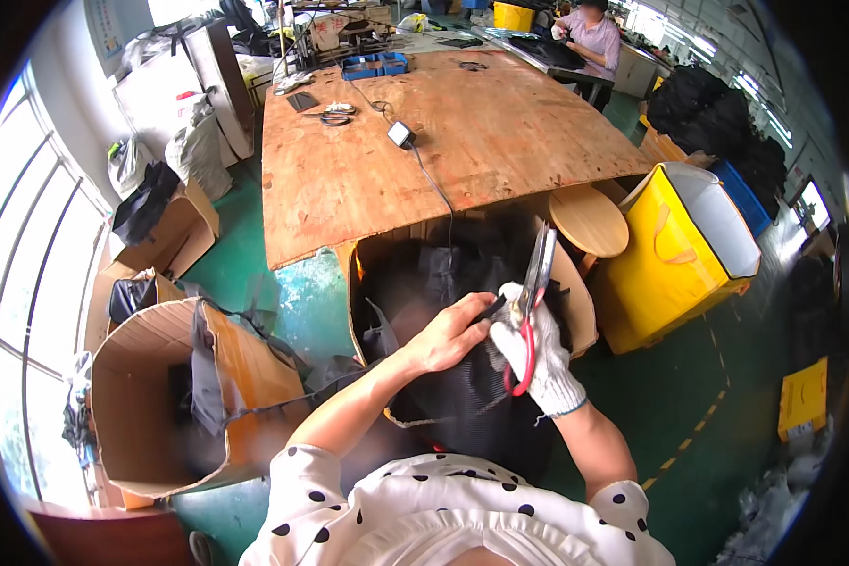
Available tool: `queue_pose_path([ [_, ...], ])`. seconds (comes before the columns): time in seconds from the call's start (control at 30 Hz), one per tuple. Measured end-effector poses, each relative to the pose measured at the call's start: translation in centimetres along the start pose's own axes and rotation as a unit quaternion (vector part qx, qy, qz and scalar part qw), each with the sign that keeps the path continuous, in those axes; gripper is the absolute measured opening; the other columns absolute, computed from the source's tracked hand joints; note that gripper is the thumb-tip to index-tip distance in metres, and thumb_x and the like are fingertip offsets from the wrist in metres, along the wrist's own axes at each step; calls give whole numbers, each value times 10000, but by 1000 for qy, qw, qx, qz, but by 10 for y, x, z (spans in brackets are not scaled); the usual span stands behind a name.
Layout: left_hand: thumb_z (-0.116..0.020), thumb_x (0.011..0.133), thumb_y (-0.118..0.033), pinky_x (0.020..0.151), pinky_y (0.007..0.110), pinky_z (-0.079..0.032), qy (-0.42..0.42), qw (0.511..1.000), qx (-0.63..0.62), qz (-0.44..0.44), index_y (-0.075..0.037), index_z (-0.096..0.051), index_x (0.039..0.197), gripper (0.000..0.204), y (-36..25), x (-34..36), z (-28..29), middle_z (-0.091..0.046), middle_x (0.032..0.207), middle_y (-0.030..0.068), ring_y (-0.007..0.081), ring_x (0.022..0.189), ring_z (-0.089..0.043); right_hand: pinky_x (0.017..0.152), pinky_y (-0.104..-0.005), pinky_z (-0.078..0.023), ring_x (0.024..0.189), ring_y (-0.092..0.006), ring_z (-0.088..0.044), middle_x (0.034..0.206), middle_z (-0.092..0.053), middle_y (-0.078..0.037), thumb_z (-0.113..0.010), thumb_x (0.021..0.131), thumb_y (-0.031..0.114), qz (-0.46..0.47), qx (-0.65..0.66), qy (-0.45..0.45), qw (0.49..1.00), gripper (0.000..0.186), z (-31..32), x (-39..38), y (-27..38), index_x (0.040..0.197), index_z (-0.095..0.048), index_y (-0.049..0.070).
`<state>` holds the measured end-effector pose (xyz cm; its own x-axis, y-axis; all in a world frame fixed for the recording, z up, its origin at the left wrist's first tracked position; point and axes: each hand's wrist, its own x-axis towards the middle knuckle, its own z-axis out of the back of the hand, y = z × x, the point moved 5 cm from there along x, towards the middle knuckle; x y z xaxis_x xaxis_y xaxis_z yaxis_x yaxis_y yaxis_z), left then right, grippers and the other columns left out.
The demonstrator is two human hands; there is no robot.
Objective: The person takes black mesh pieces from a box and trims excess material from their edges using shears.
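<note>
My bare left hand (pixel 451 334) is closed, pinching the edge of a dark piece of fabric (pixel 489 306) at its fingertips. Right beside it, my right hand (pixel 538 357) wears a white knit glove and grips a pair of scissors (pixel 536 274) with red handles. The scissor blades point up and away from me; whether they are parted is hard to tell. The gloved fingertips meet the same dark fabric. Black mesh material (pixel 462 391) hangs below both hands, over my lap. Beyond them stands an open cardboard box (pixel 580 307) filled with black material.
A wooden table (pixel 472 123) bears a blue tray (pixel 373 66), a cable and a small device (pixel 401 134). At right are a round wooden stool (pixel 590 222) and a yellow insulated bag (pixel 656 264). Another carton (pixel 141 377) stands left. A person (pixel 592 42) works at the far right.
</note>
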<state>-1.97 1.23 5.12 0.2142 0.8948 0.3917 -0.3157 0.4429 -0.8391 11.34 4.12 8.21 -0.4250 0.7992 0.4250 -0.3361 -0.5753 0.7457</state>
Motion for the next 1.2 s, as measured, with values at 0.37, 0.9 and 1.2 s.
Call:
queue_pose_path([
  [0.37,-653,772,-156,726,351,-510,-29,965,241,100,-50,-593,1069,321,10,-53,43,-638,915,147,286,848,-636,492,-267,-372,538,-108,-437,643,-401,-4,-462,886,139,-40,-97,-83,991,29,77,46,0,894,-463,111],
  [0.9,-572,665,12,950,397,-382,56,940,335,-17,-92,-493,1197,547,-15,-30,35,-509,1200,84,303,1142,-471,532,-230,-400,576,-69,-444,716,-429,18,-499,853,100,-38,-22,-53,998,241,94,35,8,1093,-490,97],
  [1.2,-677,725,-266,989,426,-311,224,920,316,65,-74,-590,910,280,-32,-1,76,-597,775,46,262,918,-569,438,-204,-329,473,-52,-335,590,-336,54,-480,913,134,-170,506,-21,845,80,79,45,-47,847,-483,90],
])
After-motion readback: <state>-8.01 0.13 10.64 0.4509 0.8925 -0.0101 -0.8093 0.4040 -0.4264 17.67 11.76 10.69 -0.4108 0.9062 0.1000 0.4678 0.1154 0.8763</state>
